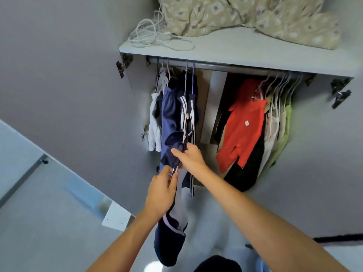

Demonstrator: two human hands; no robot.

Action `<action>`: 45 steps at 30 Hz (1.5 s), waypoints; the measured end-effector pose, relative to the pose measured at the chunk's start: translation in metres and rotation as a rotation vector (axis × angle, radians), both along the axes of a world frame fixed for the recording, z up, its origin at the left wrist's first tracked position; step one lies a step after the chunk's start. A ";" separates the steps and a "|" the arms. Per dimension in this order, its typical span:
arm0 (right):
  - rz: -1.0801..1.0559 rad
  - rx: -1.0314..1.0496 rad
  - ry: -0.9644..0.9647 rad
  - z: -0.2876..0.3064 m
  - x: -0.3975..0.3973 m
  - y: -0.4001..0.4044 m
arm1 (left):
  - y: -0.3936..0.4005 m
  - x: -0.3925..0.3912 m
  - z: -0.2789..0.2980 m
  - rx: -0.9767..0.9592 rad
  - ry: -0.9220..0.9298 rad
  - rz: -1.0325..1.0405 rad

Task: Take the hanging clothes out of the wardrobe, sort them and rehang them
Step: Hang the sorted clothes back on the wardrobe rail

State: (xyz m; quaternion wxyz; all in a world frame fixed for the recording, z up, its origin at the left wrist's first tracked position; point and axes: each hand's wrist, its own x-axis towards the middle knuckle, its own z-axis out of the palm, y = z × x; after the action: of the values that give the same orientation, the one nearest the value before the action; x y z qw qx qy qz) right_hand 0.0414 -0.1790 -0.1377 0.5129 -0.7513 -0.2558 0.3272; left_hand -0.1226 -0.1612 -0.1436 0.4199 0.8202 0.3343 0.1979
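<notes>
The open wardrobe has a metal rail (225, 65) under a white shelf. In front of it I hold a navy garment with white stripes (172, 228). My left hand (161, 193) grips its striped edge lower down. My right hand (188, 156) pinches its bunched top (174, 148), next to a beige hanger (185, 122). On the rail's left side hang a white garment (154, 124), a blue one (169, 112) and navy striped ones (189, 107). On the right hang a red shirt (241, 130), a black piece, pale tops (273, 130) and a light green one (284, 130).
The shelf (245, 50) above the rail carries a coiled white cable (155, 34) and a patterned beige blanket (245, 14). Grey wardrobe doors stand open on both sides, with hinges (122, 65) showing. A white carton corner (117, 216) lies at the lower left.
</notes>
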 end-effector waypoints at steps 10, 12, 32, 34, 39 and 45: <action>-0.384 0.007 -0.190 0.013 -0.047 -0.080 | -0.033 -0.028 0.018 -0.193 -0.062 -0.455; -0.426 0.016 -0.199 0.016 -0.044 -0.094 | -0.031 -0.022 0.024 -0.215 -0.068 -0.490; -0.557 -0.098 -0.358 0.101 0.042 -0.144 | -0.046 0.104 0.061 -0.328 -0.005 -0.762; -0.494 -0.110 -0.383 0.095 0.064 -0.138 | -0.041 0.123 0.056 -0.347 0.007 -0.731; -0.450 -0.134 -0.414 0.067 0.130 -0.115 | -0.026 0.177 0.042 -0.348 0.062 -0.648; -0.421 -0.155 -0.444 0.037 0.204 -0.076 | 0.015 0.249 0.021 -0.202 0.156 -0.475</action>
State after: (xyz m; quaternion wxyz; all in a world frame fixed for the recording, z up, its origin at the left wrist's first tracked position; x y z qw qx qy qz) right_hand 0.2452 -0.2549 -0.1009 0.4421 -0.8777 -0.1746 0.0605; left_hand 0.1267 -0.1459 -0.1226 0.5072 0.8424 0.1819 -0.0040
